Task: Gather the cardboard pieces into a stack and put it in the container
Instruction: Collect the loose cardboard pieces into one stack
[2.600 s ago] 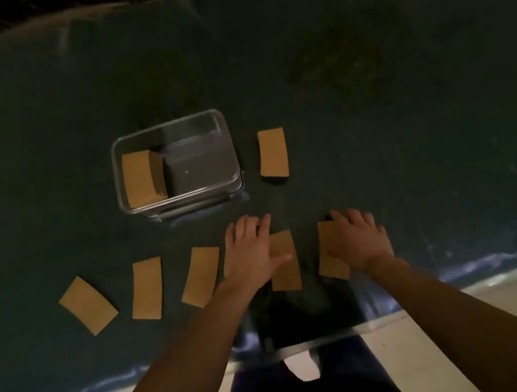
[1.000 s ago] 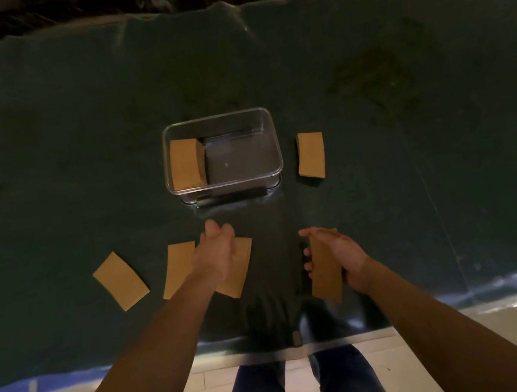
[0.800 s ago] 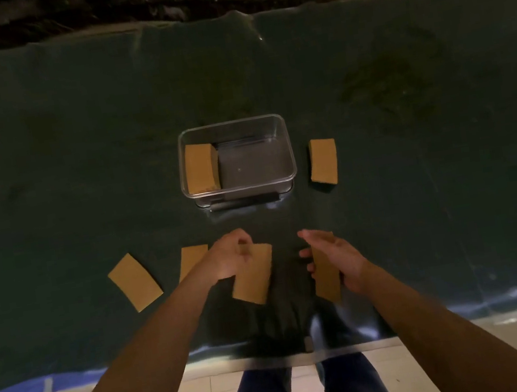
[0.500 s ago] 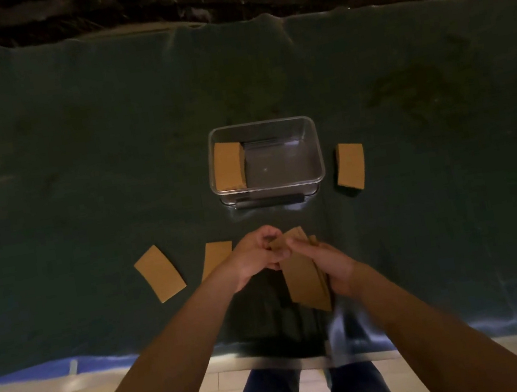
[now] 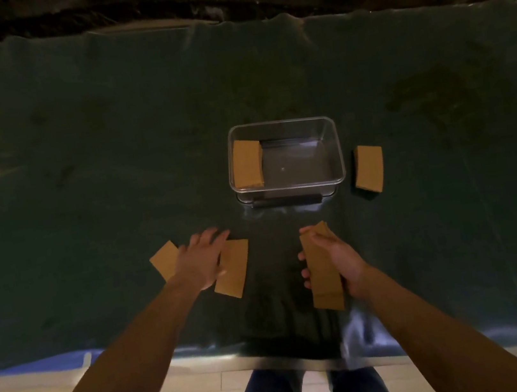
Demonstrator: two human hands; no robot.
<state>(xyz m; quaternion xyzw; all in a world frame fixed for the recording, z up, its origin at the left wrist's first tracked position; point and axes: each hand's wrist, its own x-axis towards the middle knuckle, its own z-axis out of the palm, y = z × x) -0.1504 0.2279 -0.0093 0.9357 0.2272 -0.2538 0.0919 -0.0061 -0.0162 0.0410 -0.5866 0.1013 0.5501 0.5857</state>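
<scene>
Right hand: your right hand (image 5: 338, 259) has its grip clenched around a small stack of cardboard pieces (image 5: 322, 273), held on edge above the near part of the surface, thumb on the right face and fingertips (image 5: 302, 256) on the left.
Left hand: your left hand (image 5: 200, 261) lies flat and spread, its grip released, with the palm over the left edge of a loose cardboard piece (image 5: 232, 268) on the surface.
Second loose piece: another cardboard piece (image 5: 165, 263) lies tilted just left of that wrist, partly hidden by it.
Container: a clear plastic container (image 5: 332, 137) stands beyond both hands, near the middle of the surface; a stack of cardboard (image 5: 248, 167) sits against its left wall, and the remainder of its floor is bare.
Outside stack: one further cardboard stack (image 5: 368, 168) rests just right of the container, apart from it.
Surface: a dark green sheet (image 5: 93, 153) covers the surface under all of these.
</scene>
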